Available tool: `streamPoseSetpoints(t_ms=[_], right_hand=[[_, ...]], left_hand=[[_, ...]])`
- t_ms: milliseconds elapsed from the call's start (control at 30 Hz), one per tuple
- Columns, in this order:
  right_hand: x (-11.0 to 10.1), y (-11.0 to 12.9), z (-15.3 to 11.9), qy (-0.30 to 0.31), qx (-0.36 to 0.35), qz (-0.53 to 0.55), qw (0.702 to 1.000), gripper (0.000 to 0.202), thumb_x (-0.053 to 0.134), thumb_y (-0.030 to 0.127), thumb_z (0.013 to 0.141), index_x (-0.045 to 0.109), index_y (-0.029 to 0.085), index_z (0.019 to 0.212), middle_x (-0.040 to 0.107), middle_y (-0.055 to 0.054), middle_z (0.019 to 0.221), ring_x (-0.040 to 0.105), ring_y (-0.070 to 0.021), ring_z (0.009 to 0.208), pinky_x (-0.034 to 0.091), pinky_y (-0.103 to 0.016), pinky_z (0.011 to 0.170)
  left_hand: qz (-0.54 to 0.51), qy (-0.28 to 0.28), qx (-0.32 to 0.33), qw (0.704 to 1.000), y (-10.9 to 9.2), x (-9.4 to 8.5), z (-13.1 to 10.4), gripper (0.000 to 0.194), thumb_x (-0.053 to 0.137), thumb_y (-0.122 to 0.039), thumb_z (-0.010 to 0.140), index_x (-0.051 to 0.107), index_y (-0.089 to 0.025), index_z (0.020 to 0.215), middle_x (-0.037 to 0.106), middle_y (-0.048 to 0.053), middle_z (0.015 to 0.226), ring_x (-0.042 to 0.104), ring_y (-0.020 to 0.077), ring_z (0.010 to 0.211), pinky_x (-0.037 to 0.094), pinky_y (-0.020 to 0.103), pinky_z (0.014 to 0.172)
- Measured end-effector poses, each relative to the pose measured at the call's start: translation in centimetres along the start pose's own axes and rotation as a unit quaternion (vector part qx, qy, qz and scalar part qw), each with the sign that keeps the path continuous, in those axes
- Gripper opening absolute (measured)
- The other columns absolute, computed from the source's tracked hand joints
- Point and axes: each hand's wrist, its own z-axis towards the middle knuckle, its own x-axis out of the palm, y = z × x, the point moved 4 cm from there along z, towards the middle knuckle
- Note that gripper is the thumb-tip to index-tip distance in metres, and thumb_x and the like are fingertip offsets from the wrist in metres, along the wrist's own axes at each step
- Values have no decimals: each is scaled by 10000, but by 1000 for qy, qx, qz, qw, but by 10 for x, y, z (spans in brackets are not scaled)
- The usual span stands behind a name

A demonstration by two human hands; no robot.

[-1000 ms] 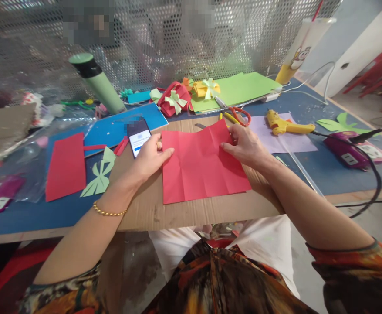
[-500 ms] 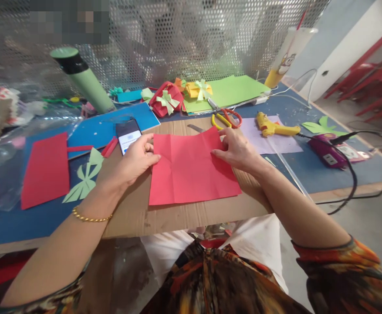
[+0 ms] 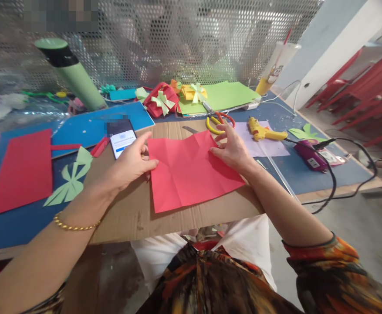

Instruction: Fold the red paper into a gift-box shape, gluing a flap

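Note:
A creased sheet of red paper (image 3: 187,174) lies over the brown cardboard (image 3: 125,218) in front of me, its surface wavy from old folds. At its left edge my left hand (image 3: 135,157) pinches it, thumb on top and fingers partly hidden underneath. On the opposite side my right hand (image 3: 231,148) grips the upper right edge between thumb and fingers. Just beyond the right fingertips lie red and yellow-handled scissors (image 3: 221,122). A phone (image 3: 122,139) with its screen lit rests beyond my left hand.
Left are another red sheet (image 3: 24,174) and green paper leaves (image 3: 69,179). At the back stand a green bottle (image 3: 73,78) and a drink cup (image 3: 272,69); paper flowers (image 3: 161,100) lie between. Right, a yellow glue gun (image 3: 265,131) and purple power strip (image 3: 311,155) have trailing cables.
The red sheet has turned slightly, its lower right corner now higher and its lower left corner lower. Both hands keep their hold. The whole view has shifted a little.

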Motion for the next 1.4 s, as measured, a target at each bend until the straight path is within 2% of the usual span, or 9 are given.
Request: streamPoseSetpoints(t_ms=[133,233,367,467,600,700,867,1167,1400], right_hand=[[-5,3,1,-16,15,3,1000,316,709,265,713,589,238,1003,663,-50,932,656,-231,857,572,-425,776],[-10,5,1,20,63,73,995,196,669,262,766,630,218,953,650,-26,836,632,-183,728,580,-389,690],[-15,11,-3,64,80,204,974,235,701,233,740,684,202,972,679,-18,879,664,-147,714,617,-354,683],[-16,16,-6,88,55,221,970,251,743,260,740,719,197,982,730,-33,900,717,-169,779,648,-392,774],[-6,21,-10,176,18,228,957,271,761,301,749,772,215,1006,803,-69,981,774,-242,930,658,-444,851],[-4,24,-10,179,-48,186,965,226,722,269,746,815,220,946,822,-74,1026,775,-252,985,650,-412,859],[-3,26,-11,202,-100,108,968,245,610,263,849,839,227,928,841,-56,1039,778,-232,993,623,-371,879],[-1,25,-11,206,-183,-10,961,320,503,168,920,787,237,1052,815,-73,1114,750,-240,1075,555,-392,942],[0,35,-15,212,-220,-44,951,264,489,289,1014,748,255,1052,760,-95,1191,702,-256,1099,535,-374,917]], left_hand=[[40,-15,18,999,-1,-1,-1,1053,699,-231,637,429,-211,1655,684,104,1240,532,97,655,455,212,550],[60,-8,16,998,-3,-3,-2,1057,692,-196,649,412,-254,1666,658,129,1410,524,82,638,455,203,544],[95,-9,15,995,-9,-12,0,1034,686,-159,643,450,-256,1645,692,114,1409,562,105,675,473,201,575],[112,-8,7,994,-8,-18,2,999,679,-142,638,498,-225,1617,752,84,1285,573,118,669,462,200,574],[114,-21,22,993,-6,-21,4,955,683,-155,648,543,-230,1589,713,97,1403,641,164,792,476,204,612],[115,-28,36,992,-2,-21,5,947,699,-170,648,556,-230,1582,702,101,1424,671,209,893,485,217,644],[127,-35,57,990,1,-22,8,907,712,-192,627,611,-217,1528,767,77,1192,686,259,966,483,230,690],[118,-20,41,992,-2,-19,5,911,682,-159,624,597,-193,1530,754,57,1049,675,241,920,476,233,721],[129,-20,48,990,-5,-17,4,909,646,-127,616,607,-189,1522,710,32,935,661,249,945,485,238,757]])
